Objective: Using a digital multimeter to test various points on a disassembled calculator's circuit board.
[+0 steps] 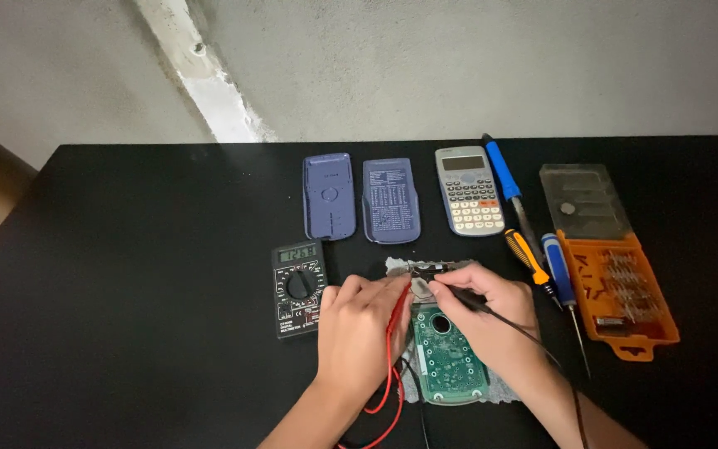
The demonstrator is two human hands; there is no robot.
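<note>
Low in the middle of the frame, the left hand (pixel 363 328) pinches a red probe (pixel 398 309) and the right hand (pixel 492 312) pinches a black probe (pixel 467 299), fingers closed on each; the two tips meet close together at the upper end of a green circuit board (pixel 449 362), though what they touch there is too small to tell. The board lies on a grey cloth (pixel 500 387). Just left of the hands sits a black multimeter (pixel 298 288). Across the upper middle lie two blue calculator covers (pixel 330 197), a grey calculator (pixel 469 191) and a blue-handled tool (pixel 502 170); at right, screwdrivers (pixel 558 268) and an orange bit case (pixel 625 295).
</note>
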